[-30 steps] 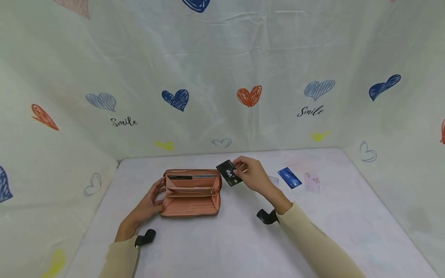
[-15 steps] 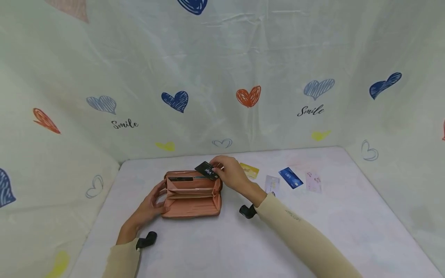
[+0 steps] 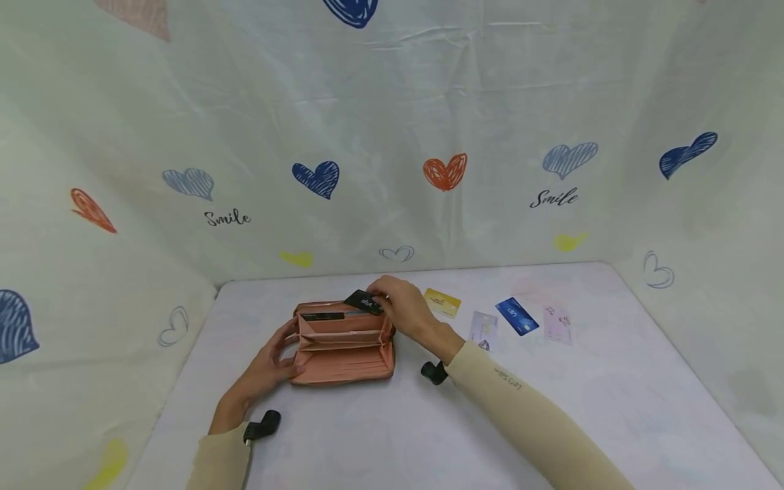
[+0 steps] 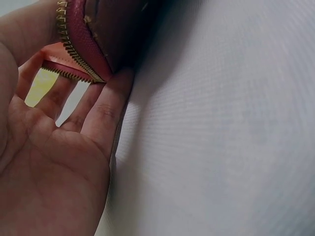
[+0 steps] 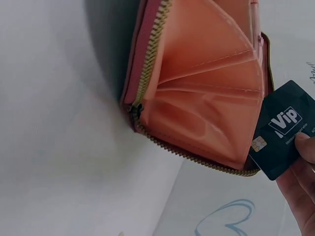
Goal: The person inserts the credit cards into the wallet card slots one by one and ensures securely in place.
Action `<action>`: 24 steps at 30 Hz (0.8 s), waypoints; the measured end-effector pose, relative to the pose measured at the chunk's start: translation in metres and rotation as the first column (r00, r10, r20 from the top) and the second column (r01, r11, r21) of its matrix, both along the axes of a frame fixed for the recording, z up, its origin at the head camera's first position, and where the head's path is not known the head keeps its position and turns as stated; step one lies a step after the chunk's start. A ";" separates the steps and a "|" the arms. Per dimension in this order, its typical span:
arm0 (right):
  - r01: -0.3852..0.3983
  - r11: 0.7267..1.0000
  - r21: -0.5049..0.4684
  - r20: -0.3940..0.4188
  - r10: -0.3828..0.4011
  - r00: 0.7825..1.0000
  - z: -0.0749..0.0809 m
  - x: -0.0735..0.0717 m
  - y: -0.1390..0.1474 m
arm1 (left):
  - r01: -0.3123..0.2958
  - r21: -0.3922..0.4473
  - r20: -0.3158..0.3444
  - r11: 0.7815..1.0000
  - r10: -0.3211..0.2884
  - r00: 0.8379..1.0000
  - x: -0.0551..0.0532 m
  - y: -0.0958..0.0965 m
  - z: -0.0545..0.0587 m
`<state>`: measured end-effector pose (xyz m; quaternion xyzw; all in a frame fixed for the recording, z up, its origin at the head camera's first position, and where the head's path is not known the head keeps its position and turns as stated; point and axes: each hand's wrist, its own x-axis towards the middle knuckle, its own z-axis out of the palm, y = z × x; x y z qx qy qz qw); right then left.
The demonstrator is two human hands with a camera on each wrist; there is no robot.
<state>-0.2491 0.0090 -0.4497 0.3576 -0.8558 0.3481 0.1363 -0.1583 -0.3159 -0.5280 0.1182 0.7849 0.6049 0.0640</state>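
Your right hand (image 3: 399,304), pinching the black card (image 5: 280,129), has carried it from beside the open wallet (image 3: 346,371) to its upper-right edge, seemingly not yet inserted; your left hand (image 3: 267,365) grips the wallet's left side.

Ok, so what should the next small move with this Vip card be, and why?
I'd probably lower the Vip card into the far side of the wallet, near the dark strip, seemingly another card, showing there. The right grip pinches it over the wallet's far edge, most of its face uncovered, while the left grip holds the wallet's left side.
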 end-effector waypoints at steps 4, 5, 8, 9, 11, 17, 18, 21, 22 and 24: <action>0.000 0.997 0.080 -0.038 0.003 0.999 0.000 -0.001 0.000 | -0.001 -0.010 0.006 1.000 0.001 1.000 0.000 0.000 0.001; 0.001 0.994 0.109 -0.049 0.004 0.999 0.000 -0.001 0.000 | -0.002 -0.012 0.004 1.000 0.002 1.000 0.000 0.000 0.002; -0.006 0.983 0.186 -0.092 0.024 0.995 0.001 -0.002 -0.003 | -0.008 -0.017 0.004 1.000 0.008 1.000 0.001 0.001 0.002; -0.010 0.978 0.209 -0.110 0.033 0.993 0.001 -0.002 -0.005 | -0.009 -0.017 0.005 1.000 0.009 1.000 0.001 0.002 0.001; -0.015 0.969 0.247 -0.144 0.052 0.988 0.001 -0.003 -0.008 | -0.014 -0.021 0.005 1.000 0.014 1.000 0.001 0.002 0.001; -0.004 0.934 0.356 -0.195 0.079 0.978 -0.002 -0.004 -0.014 | -0.020 -0.030 0.016 0.999 0.021 1.000 0.001 0.003 0.000; -0.002 0.930 0.368 -0.193 0.079 0.978 -0.002 -0.004 -0.014 | -0.020 -0.032 0.017 0.999 0.021 1.000 0.001 0.002 0.000; -0.008 0.920 0.392 -0.171 0.082 0.982 -0.001 -0.004 -0.016 | -0.015 -0.034 0.017 0.999 0.016 1.000 0.001 0.002 0.001; -0.014 0.917 0.399 -0.160 0.085 0.984 -0.001 -0.005 -0.016 | -0.015 -0.034 0.015 0.999 0.015 1.000 0.001 0.002 0.001; -0.034 0.910 0.414 -0.136 0.099 0.986 0.000 -0.005 -0.018 | -0.016 -0.033 0.016 0.999 0.016 1.000 0.001 0.002 0.002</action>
